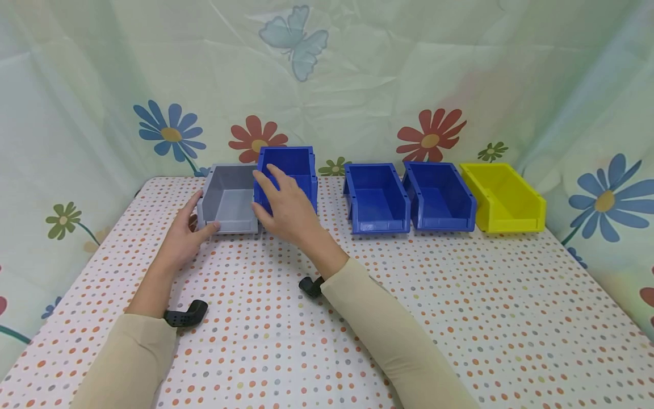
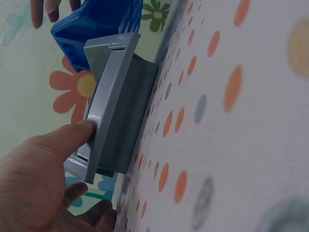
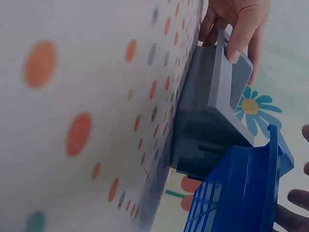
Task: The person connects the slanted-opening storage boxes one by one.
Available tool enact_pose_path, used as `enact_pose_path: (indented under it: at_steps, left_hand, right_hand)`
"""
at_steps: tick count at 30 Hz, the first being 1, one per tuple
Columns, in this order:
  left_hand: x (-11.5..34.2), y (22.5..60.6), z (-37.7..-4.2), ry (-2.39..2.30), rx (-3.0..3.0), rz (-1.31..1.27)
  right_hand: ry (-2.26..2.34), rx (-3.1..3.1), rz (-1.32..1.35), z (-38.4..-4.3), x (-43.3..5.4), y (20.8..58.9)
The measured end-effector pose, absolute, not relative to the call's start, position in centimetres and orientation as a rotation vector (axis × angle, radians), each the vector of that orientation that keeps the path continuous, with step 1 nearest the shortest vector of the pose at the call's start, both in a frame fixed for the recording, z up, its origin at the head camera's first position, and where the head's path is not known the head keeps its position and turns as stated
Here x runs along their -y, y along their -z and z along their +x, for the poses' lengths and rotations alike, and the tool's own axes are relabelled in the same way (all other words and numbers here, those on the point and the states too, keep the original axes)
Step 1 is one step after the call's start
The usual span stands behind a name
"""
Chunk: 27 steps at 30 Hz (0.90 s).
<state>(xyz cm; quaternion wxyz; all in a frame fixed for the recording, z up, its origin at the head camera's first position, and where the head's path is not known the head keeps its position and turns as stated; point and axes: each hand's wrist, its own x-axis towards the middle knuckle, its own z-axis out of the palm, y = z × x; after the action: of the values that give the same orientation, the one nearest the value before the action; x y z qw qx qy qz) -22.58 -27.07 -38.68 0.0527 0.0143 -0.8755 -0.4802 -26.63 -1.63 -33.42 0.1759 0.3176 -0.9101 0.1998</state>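
Observation:
A grey storage bin [image 1: 232,196] sits at the left of the row on the dotted table. My left hand [image 1: 183,236] grips its front left corner, with the thumb on the front lip and the other fingers along the left side. Against the grey bin's right side stands a blue bin [image 1: 287,162], higher than its neighbours. In the right wrist view this blue bin [image 3: 236,188] overlaps the grey bin [image 3: 200,121]. My right hand [image 1: 292,213] is in front of the blue bin, its fingers spread and bent slightly, holding nothing; it hides part of the bin's front.
Two more blue bins, one left [image 1: 378,196] and one right [image 1: 440,193], stand side by side right of a gap. A yellow bin [image 1: 506,196] adjoins them at the right end. A flowered curtain [image 1: 357,85] hangs behind the table [image 1: 286,341].

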Motion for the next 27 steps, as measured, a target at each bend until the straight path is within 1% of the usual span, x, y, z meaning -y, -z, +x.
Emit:
enact_pose_path:
  at_steps: [5, 10, 27]
  left_hand:
    - [27.06, 38.83, -22.62, 1.461, 2.659, 0.035]
    - [27.03, 38.78, -22.57, 1.452, 2.664, 0.035]
    - [27.01, 38.65, -22.41, 1.438, 2.665, 0.025]
  right_hand:
    - [-0.478, 2.758, 0.919, -26.75, 2.23, 33.21]
    - [-0.421, 2.767, 0.952, -26.81, 2.24, 33.12]
    - [-0.437, 2.794, 1.031, -27.43, 2.16, 33.07]
